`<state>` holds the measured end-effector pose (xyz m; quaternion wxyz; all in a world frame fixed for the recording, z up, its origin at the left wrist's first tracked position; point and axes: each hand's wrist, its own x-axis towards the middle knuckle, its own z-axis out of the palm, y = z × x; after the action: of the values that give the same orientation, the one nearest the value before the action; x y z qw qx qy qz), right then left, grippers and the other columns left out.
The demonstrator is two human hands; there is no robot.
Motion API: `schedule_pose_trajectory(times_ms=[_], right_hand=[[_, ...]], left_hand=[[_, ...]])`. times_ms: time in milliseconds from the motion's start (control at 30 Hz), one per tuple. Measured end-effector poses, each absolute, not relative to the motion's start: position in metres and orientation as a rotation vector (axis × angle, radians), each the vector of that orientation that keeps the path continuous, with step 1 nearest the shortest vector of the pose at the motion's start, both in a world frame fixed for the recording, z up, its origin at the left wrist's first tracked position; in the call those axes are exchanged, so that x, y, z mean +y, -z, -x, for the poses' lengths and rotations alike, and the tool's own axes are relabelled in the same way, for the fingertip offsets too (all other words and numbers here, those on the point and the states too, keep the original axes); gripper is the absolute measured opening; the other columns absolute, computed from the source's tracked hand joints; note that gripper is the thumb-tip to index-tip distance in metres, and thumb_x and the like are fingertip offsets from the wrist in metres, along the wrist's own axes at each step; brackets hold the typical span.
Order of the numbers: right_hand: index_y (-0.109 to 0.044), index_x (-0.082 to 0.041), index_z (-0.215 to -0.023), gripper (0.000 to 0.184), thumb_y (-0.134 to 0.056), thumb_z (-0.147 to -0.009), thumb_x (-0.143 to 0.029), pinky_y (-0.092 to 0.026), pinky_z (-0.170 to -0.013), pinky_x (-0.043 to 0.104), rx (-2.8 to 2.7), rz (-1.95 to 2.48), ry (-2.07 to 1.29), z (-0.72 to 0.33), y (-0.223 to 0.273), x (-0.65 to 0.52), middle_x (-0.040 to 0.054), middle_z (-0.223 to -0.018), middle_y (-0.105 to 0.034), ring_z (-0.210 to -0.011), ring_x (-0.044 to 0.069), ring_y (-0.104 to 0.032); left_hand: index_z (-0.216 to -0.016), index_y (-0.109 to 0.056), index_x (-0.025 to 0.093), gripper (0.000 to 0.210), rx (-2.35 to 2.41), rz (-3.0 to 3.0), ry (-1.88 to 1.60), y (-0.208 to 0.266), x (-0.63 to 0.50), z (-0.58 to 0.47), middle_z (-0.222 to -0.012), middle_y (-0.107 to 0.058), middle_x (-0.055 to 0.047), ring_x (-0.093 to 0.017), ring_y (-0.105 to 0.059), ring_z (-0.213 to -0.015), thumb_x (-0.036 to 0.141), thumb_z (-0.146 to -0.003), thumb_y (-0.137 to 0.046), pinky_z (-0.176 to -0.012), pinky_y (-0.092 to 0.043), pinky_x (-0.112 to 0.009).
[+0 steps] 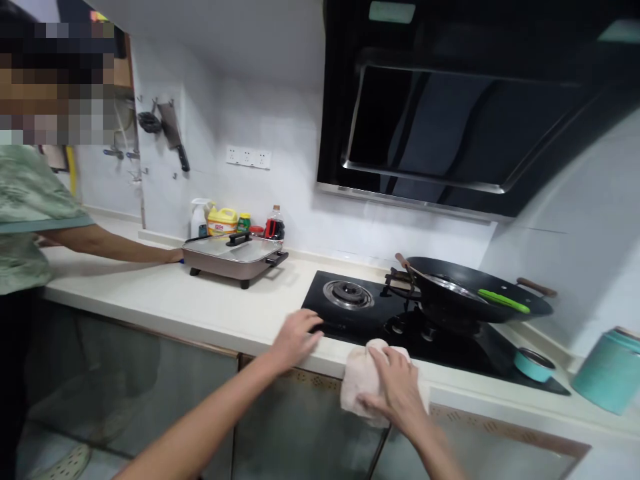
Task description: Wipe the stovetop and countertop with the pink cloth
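My right hand (399, 390) presses a pale pinkish-white cloth (361, 381) against the counter's front edge, just below the gas stove (345, 327). Part of the cloth hangs over the edge, and the palm hides some of it. My left hand (299, 338) is at the front left corner of the stove, its fingers loosely bent and apart, holding nothing. A bare burner (349, 294) lies beyond it. On the right side of the stove sits a black wok (450, 303) with wooden handles, a green-handled utensil (503, 301) resting in it.
A co-worker's arm (115, 247) reaches to a lidded electric pan (225, 261) on the counter (200, 307). Bottles (274, 225) stand behind the pan. A small turquoise pot (534, 365) and a turquoise canister (609, 370) are at right. A range hood (425, 127) slopes overhead.
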<state>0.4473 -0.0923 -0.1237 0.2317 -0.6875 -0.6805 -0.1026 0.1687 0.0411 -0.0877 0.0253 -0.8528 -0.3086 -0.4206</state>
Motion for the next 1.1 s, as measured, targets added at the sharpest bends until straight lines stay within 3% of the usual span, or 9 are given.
schedule_pose_trajectory(times_ms=[167,367,633,833,967,1100], right_hand=[[-0.047,-0.032,-0.148,0.113,-0.099,-0.048,-0.035,-0.033,-0.109,0.070,-2.023,1.945,0.328,-0.365,0.116,-0.055,0.0188,-0.151,-0.051,-0.135,0.049,-0.046],[-0.037,-0.033,-0.155,0.108,-0.095,-0.064,-0.037,-0.032,-0.111,0.070,-2.093,1.710,0.422,-0.330,0.131,-0.033,0.0183,-0.159,-0.045,-0.139,0.046,-0.044],[-0.045,-0.031,-0.154,0.103,-0.095,-0.065,-0.042,-0.036,-0.114,0.059,-2.034,1.655,0.652,-0.434,0.148,-0.070,0.0210,-0.157,-0.047,-0.142,0.040,-0.046],[-0.049,-0.024,-0.150,0.091,-0.087,-0.067,-0.029,-0.036,-0.114,0.059,-1.811,1.895,0.736,-0.550,0.163,-0.120,0.0227,-0.156,-0.047,-0.144,0.041,-0.044],[-0.050,-0.026,-0.149,0.081,-0.069,-0.070,-0.018,-0.038,-0.115,0.057,-1.779,1.867,0.665,-0.600,0.173,-0.150,0.0174,-0.157,-0.048,-0.144,0.038,-0.046],[-0.053,-0.029,-0.145,0.066,-0.054,-0.080,-0.025,-0.040,-0.116,0.049,-1.735,1.763,0.394,-0.621,0.163,-0.164,0.0097,-0.151,-0.056,-0.139,0.031,-0.053]], left_hand=[[-0.128,-0.070,0.018,0.041,-1.710,2.337,1.137,0.082,0.090,-0.138,-0.132,-0.066,-0.015,-0.033,-0.055,-0.129,0.042,-0.099,-0.053,-0.109,-0.043,-0.048],[-0.122,-0.073,0.018,0.046,-1.701,2.408,0.823,0.085,0.089,-0.143,-0.131,-0.066,-0.015,-0.033,-0.052,-0.132,0.052,-0.099,-0.052,-0.110,-0.038,-0.047],[-0.118,-0.076,0.021,0.046,-1.805,2.459,0.741,0.079,0.090,-0.139,-0.130,-0.069,-0.014,-0.034,-0.056,-0.128,0.054,-0.098,-0.050,-0.110,-0.037,-0.048],[-0.120,-0.075,0.020,0.048,-1.770,2.448,0.693,0.080,0.089,-0.142,-0.130,-0.068,-0.016,-0.036,-0.057,-0.126,0.053,-0.099,-0.047,-0.108,-0.038,-0.050],[-0.118,-0.076,0.020,0.047,-1.753,2.440,0.709,0.079,0.086,-0.143,-0.128,-0.069,-0.016,-0.035,-0.058,-0.124,0.051,-0.100,-0.047,-0.105,-0.039,-0.049],[-0.116,-0.076,0.020,0.043,-1.736,2.429,0.742,0.081,0.085,-0.144,-0.125,-0.069,-0.015,-0.035,-0.058,-0.122,0.049,-0.100,-0.049,-0.103,-0.039,-0.048]])
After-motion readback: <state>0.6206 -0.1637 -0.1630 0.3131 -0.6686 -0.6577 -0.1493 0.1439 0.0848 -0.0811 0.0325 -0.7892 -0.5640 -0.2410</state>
